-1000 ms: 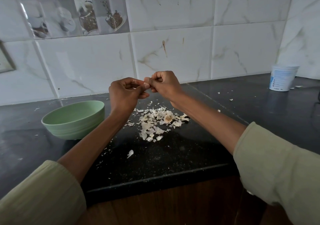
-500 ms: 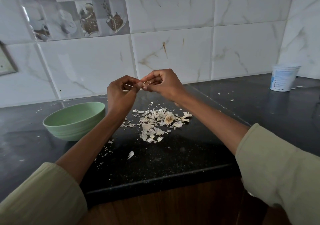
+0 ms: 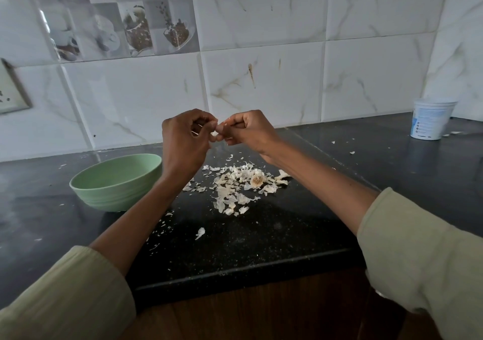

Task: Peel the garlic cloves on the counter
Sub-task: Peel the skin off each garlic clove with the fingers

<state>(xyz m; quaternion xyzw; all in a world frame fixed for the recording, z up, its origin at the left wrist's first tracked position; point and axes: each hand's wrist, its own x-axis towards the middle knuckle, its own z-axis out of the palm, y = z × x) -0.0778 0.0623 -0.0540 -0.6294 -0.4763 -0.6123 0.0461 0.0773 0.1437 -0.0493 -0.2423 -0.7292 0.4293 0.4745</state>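
Beside the wall, white tub (image 3: pixel 431 120), blue label unreadable.

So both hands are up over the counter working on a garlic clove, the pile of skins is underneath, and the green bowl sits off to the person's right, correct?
Not quite. The head view shows the green bowl on the person's left, beside the left forearm. The rest holds: the left hand and right hand meet over the counter, pinching a small garlic clove, with the pile of skins below.
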